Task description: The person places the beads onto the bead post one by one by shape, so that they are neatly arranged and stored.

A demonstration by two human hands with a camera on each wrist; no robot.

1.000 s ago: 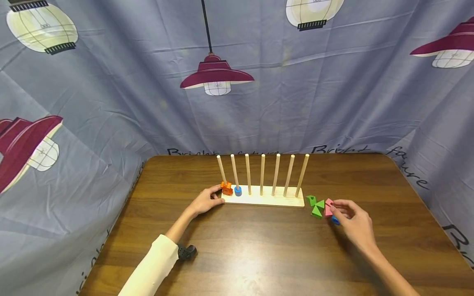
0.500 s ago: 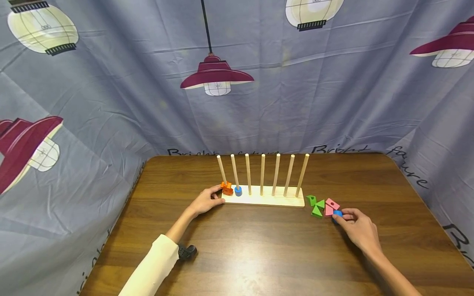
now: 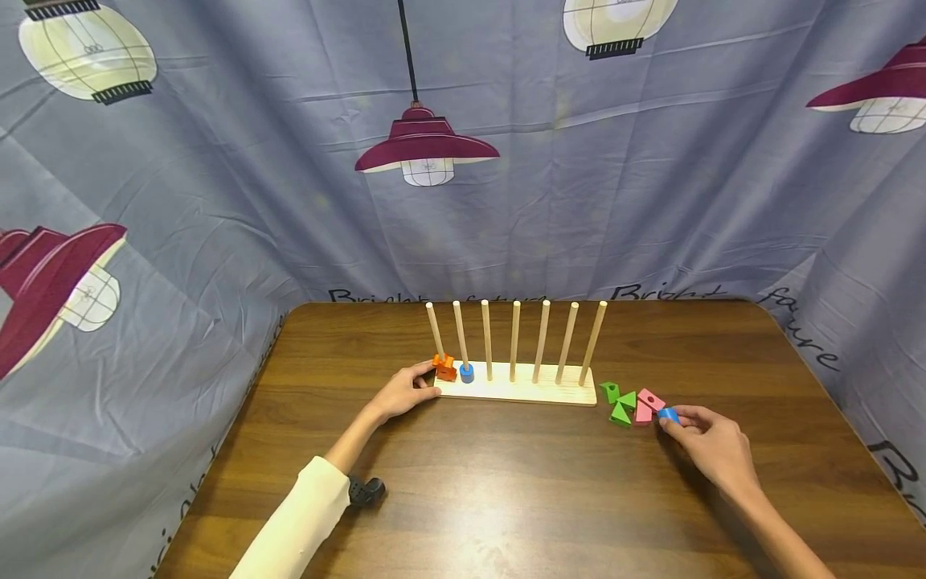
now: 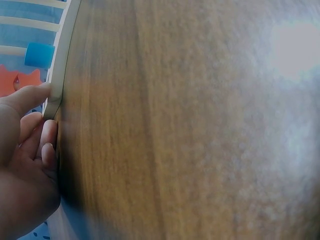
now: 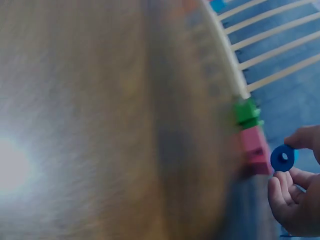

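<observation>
My left hand [image 3: 398, 394] grips the left end of a wooden peg board [image 3: 521, 392], thumb at its front edge. Orange star-like pieces [image 3: 445, 371] sit around the leftmost peg, and a blue cylinder [image 3: 467, 375] is on the peg beside it. At the right, my right hand [image 3: 716, 450] pinches another blue cylinder [image 3: 669, 415] between thumb and fingers. Its round hole faces the camera in the right wrist view, where the cylinder [image 5: 275, 160] is tilted on its side. Pink blocks [image 3: 652, 400] lie just left of that hand.
Several green blocks [image 3: 620, 414] lie between the board's right end and the pink blocks. A black object [image 3: 367, 491] is by the left sleeve [image 3: 304, 515]. A grey-blue curtain [image 3: 463, 233] hangs behind the brown wooden table [image 3: 506, 482].
My right hand has left the pink blocks, taken hold of the blue cylinder and shifted it slightly right, tilting it. My left hand stays on the board.
</observation>
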